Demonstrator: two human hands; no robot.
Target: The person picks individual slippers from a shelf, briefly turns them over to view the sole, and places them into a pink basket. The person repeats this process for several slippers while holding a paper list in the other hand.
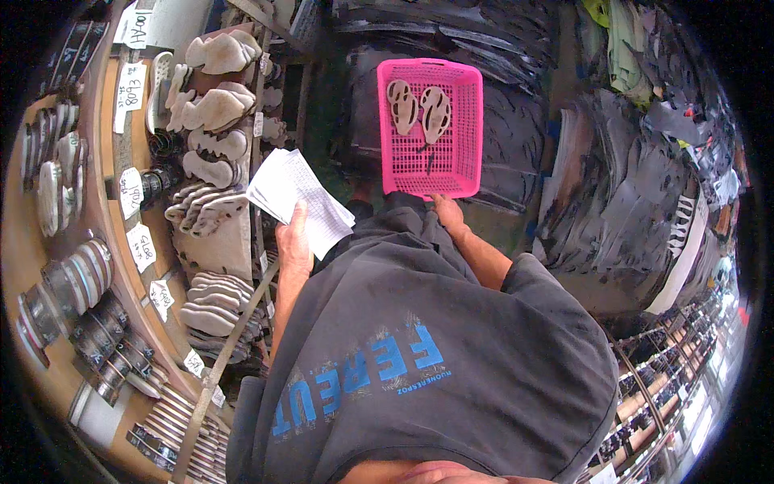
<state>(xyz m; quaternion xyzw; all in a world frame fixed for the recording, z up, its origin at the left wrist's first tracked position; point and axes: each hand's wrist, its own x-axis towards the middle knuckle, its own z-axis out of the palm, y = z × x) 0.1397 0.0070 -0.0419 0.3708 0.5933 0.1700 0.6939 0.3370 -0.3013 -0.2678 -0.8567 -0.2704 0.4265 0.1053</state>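
A sheaf of white printed papers (302,194) is pinched in my left hand (297,242), its thumb lying on top of the sheets. My right hand (447,214) is closed on the near rim of a pink plastic basket (470,129), though most of its fingers are hidden. Inside the basket lie two pale, sole-shaped pieces with slots cut through them, a left piece (402,113) and a right piece (436,117). A small dark strip (430,164) rests near them on the basket floor.
Shelves at the left carry stacks of pale shoe-shaped pieces (218,109), dark ring-like parts (105,339) and handwritten labels (139,246). Dark sheet material (629,202) is piled at the right and far side. A rack with rods (661,387) stands at lower right.
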